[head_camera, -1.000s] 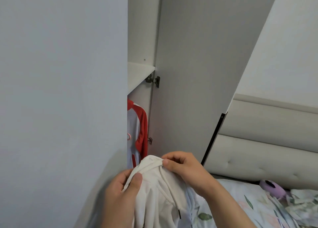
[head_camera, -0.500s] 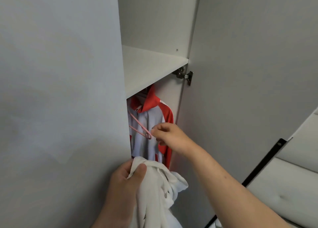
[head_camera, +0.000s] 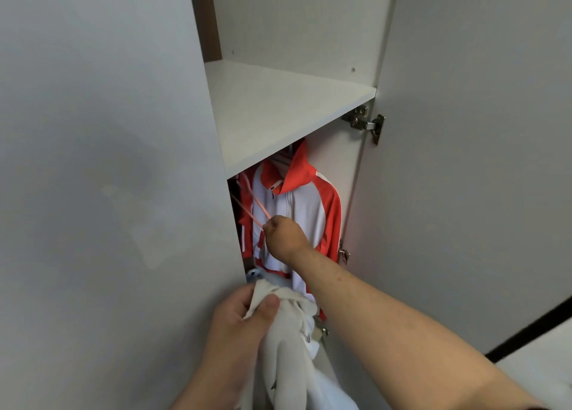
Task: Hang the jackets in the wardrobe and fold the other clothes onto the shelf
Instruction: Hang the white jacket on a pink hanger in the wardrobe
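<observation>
The white hooded cotton jacket [head_camera: 291,338] is bunched in my left hand [head_camera: 238,320], low in front of the white wardrobe [head_camera: 294,22] and just below its hanging space. My fingers are curled round a fistful of the cloth with the thumb pressed on top, and the rest droops down out of view. In the hanging compartment a red-and-white zip jacket [head_camera: 309,211] hangs under the flat white shelf [head_camera: 278,109] and fills most of the width, with a sliver of darker red cloth at its left. My right hand [head_camera: 283,237] reaches in across that jacket and pinches the lower corner of a thin pink hanger [head_camera: 262,205], whose two arms slant up and left toward the underside of the shelf. A second ago both my hands were on the white jacket. Half a second ago the right one was already at the hanger, and since then my view has come closer, so more of the shelf top shows. The opening is narrow, with the closed left door [head_camera: 108,177] on one side and the open right door [head_camera: 464,177] on the other. A metal hinge [head_camera: 365,123] juts just under the shelf's right end, and a strip of side wall shows beside the hung jacket's sleeve.
</observation>
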Demonstrator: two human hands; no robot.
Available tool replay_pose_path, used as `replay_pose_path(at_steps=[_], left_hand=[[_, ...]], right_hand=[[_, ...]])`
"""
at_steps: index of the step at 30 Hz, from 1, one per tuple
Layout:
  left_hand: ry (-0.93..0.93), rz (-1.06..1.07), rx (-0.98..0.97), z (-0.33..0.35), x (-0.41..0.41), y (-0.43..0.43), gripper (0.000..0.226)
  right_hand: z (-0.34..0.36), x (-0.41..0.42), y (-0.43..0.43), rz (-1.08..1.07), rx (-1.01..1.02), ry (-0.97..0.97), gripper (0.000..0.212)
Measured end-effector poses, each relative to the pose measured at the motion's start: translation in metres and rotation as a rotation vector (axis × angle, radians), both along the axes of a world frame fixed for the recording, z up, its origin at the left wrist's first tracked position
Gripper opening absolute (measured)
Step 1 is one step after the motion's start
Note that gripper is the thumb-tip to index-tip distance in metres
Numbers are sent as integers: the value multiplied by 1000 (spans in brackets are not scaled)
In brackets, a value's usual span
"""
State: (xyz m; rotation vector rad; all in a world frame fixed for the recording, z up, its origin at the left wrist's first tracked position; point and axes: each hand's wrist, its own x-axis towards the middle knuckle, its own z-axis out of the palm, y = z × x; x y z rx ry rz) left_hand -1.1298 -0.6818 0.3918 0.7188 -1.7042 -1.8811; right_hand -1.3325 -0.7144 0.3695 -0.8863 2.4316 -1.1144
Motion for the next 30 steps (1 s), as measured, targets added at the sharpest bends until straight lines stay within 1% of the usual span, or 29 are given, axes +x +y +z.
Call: replay_pose_path(at_steps=[3,4,7,9,11,13,16,18,20,23,25,26,27,30], left_hand=[[-7,1,9,3,-3,4,19],[-13,4,14,3,-4,5,19],[-31,38,25,4,-5,8,13],[-61,66,30,4,-6,9,20],[-61,81,54,6,-6,9,14],[-38,92,82,8,-5,9,19],[-4,103,91,8,-5,8,28],[10,109,98,9,-5,9,23],[20,120,104,9,-6,8,20],[30,122,88,11,-6,8,20],[42,121,80,13,-6,7,17],[49,123,76,13,-6,7,16],[54,123,76,13,-6,6,16],[50,121,76,12,-7,4,21]], right_hand=[[-7,-4,3,-27,-29,16,22],[-9,-6,4,-55,-41,8,27],[-15,-15,7,-103,-24,38,53],[-19,-22,6,-72,16,34,67],[-22,-24,0,-10,40,-29,82],[-24,-24,-7,16,26,-103,93],[-25,-18,-20,8,7,-131,101],[-28,-11,-30,-25,3,-124,99],[-32,-6,-39,-63,34,-139,91],[-39,-5,-48,-115,39,-204,62],[-41,-9,-48,-107,34,-223,40],[-42,-11,-48,-95,35,-227,32],[-42,-13,-46,-79,35,-234,29],[-42,-18,-40,-39,36,-252,28]])
